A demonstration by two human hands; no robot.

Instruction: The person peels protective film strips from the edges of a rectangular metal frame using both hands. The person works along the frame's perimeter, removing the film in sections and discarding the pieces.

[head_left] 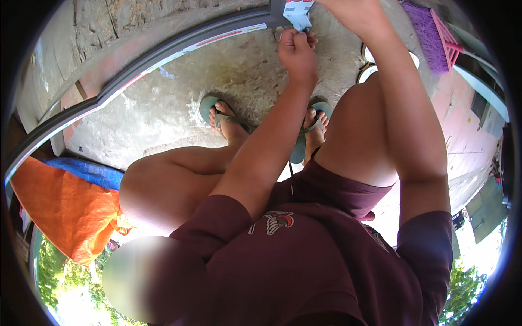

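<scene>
A long dark grey frame with a strip of printed film along its edge curves across the upper left. At its corner hangs a light blue and white piece of film with red print. My left hand is closed at the lower end of this film, fingers pinched together just below the frame's corner. My right hand reaches to the top edge beside the film. Its fingers are cut off by the picture's edge, so what they touch is hidden.
Green flip-flops are on my feet on the concrete floor. White footwear lies beyond my right knee, near a purple broom with a pink head. Orange cloth and blue sheeting are at the left.
</scene>
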